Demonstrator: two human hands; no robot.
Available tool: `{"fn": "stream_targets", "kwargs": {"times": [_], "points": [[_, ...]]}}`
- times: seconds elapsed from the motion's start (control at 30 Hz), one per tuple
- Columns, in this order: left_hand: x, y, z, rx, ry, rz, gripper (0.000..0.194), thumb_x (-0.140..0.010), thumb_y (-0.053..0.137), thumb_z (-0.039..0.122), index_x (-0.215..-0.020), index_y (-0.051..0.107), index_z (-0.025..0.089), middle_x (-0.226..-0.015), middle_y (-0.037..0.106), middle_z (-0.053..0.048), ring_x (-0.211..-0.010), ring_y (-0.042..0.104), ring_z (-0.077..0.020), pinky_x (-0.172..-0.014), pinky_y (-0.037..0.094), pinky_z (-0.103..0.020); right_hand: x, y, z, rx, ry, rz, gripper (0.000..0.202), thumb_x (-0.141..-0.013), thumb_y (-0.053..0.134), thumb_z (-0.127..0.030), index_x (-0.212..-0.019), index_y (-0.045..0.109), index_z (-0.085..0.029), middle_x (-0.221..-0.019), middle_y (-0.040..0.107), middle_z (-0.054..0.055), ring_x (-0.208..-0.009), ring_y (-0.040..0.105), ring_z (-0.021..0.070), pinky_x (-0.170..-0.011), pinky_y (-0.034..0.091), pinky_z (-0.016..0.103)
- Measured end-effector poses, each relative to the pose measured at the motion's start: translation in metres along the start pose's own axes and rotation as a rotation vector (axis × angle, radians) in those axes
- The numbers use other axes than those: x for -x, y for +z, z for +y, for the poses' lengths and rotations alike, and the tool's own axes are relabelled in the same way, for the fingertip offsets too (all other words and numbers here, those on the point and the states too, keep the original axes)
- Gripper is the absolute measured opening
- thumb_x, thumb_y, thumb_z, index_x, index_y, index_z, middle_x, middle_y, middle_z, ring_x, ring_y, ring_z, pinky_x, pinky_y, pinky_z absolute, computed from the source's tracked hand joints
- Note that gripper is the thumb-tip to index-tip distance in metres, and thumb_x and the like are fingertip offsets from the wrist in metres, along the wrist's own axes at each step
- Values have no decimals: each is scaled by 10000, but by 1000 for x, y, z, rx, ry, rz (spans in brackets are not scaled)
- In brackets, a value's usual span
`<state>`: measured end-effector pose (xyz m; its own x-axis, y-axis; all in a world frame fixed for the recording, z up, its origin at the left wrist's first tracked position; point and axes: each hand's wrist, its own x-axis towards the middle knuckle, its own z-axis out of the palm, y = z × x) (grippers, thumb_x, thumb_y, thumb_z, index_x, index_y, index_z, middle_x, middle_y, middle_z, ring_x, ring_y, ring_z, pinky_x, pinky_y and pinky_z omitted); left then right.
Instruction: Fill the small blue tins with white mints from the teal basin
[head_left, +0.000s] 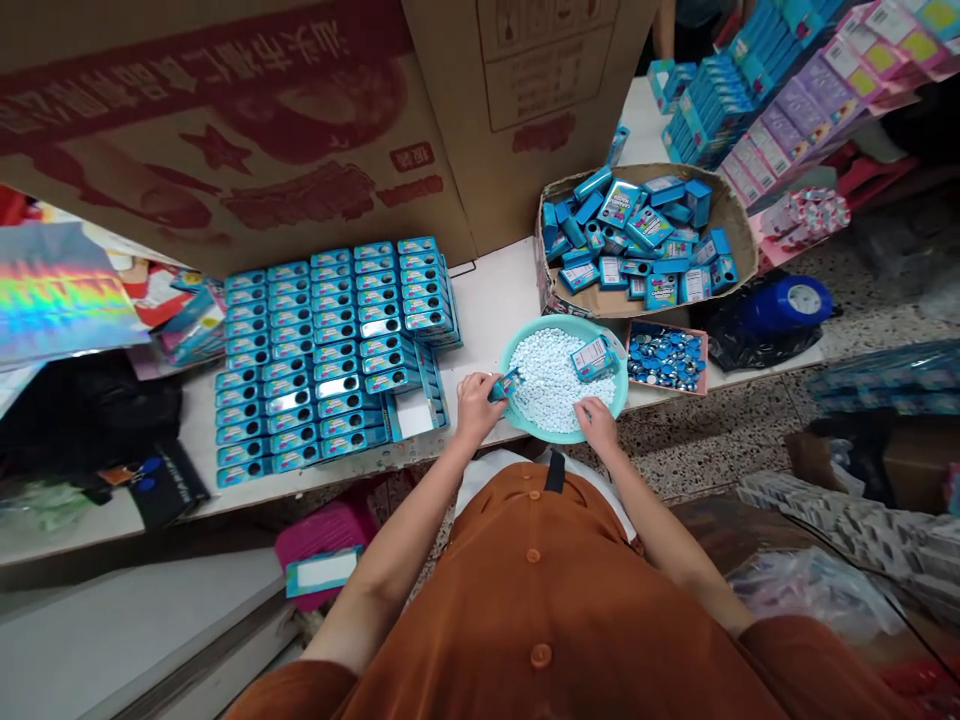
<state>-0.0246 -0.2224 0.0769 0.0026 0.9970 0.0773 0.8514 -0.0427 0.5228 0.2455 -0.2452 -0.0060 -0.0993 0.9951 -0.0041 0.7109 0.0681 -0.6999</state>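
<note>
A round turquoise basin [516,338] full of small white candies [551,385] stands at the table's front edge. At its left rim, my left hand [478,408] is closed around a small blue tin [502,388], tilted over the candies. My right hand [598,424] reaches over the basin's near right side, its fingers drawn together at the candies; anything between the fingertips is too small to make out. Another blue tin [593,358] lies on the candies by the right rim.
Left of the basin stand rows of blue tins [315,350] with dark round holes. Behind it, a cut-down carton [551,300] holds jumbled blue tins. A shallow pink tray [703,370] contains blue and silver round caps. A large cardboard box [442,150] rises behind the rows.
</note>
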Motion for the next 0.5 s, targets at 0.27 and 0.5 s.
{"fn": "stream_targets", "kwargs": {"times": [0.27, 0.5], "points": [[12, 3, 6, 35, 34, 38, 393, -687, 679, 220, -1079, 643, 218, -934, 602, -68, -951, 541, -253, -868, 384, -390, 0, 3, 4, 22, -15, 6, 258, -912, 430, -330, -811, 630, -202, -864, 615, 68, -873, 572, 191, -817, 451, 311], [10, 8, -1, 250, -44, 78, 338, -724, 671, 281, -1053, 622, 214, -985, 620, -57, -961, 573, -225, -864, 435, -352, -3, 8, 8, 22, -32, -1, 254, -912, 426, -320, -816, 633, -208, -866, 611, 64, -868, 572, 187, -796, 452, 304]]}}
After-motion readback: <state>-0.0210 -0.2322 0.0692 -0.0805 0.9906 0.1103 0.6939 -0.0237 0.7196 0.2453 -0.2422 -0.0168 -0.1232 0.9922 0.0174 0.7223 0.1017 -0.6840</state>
